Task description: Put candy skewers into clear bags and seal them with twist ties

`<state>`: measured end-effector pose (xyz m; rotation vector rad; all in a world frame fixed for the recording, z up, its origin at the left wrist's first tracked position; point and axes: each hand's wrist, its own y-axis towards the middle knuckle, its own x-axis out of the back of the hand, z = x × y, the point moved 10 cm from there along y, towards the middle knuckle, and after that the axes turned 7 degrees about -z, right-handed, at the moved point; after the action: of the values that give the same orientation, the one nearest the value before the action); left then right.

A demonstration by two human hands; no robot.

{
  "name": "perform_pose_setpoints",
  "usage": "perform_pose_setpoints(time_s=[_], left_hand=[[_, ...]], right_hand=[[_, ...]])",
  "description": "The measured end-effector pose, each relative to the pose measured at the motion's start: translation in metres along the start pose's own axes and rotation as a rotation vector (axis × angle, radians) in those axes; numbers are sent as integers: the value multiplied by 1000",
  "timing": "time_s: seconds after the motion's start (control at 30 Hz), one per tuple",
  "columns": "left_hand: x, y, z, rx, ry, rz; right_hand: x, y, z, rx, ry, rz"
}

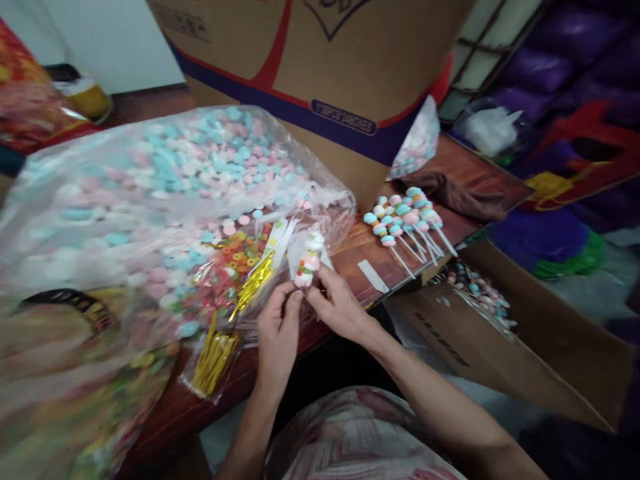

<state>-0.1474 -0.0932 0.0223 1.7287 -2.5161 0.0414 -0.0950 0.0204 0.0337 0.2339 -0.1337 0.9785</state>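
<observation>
A stacked candy piece (309,260) in white, pink and green stands upright between my two hands, near the table's front edge. My left hand (281,313) pinches at its lower end from the left. The fingers of my right hand (336,300) are closed on its lower right side. Just left of it lie gold twist ties (254,283) and white sticks or strips (280,240). Small gummy rings (243,252) are heaped beside them. Finished-looking candy skewers (407,217) on white sticks lie in a group to the right.
A large clear bag of pastel candies (200,153) covers the left of the table (350,257). Behind stands a big cardboard box (320,73). An open carton (450,333) with wrapped candies sits lower right. A brown cloth (455,193) and a pack of gold ties (215,360) lie on the table.
</observation>
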Motion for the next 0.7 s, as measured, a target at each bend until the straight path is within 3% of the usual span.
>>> perform_pose_setpoints(time_s=[0.07,0.2,0.3,0.4,0.47,0.6,0.7], left_hand=[[0,2,9,72,-45,15],[-8,4,37,435,-370,16],[-22,1,46,652,-540,50],[-30,-3,45,752,-627,48],[-38,-8,44,793,-649,60],[-60,-23,41,848,-694,113],[-73,-32,38,831,-701,113]], right_hand=[[-2,0,-8,-95,56,37],[-8,-3,-20,-227,251,97],[7,-3,-7,-19,158,-10],[27,-17,17,317,-99,-172],[35,-29,26,464,-221,-229],[51,-42,37,623,-328,-319],[62,-43,42,605,-337,-358]])
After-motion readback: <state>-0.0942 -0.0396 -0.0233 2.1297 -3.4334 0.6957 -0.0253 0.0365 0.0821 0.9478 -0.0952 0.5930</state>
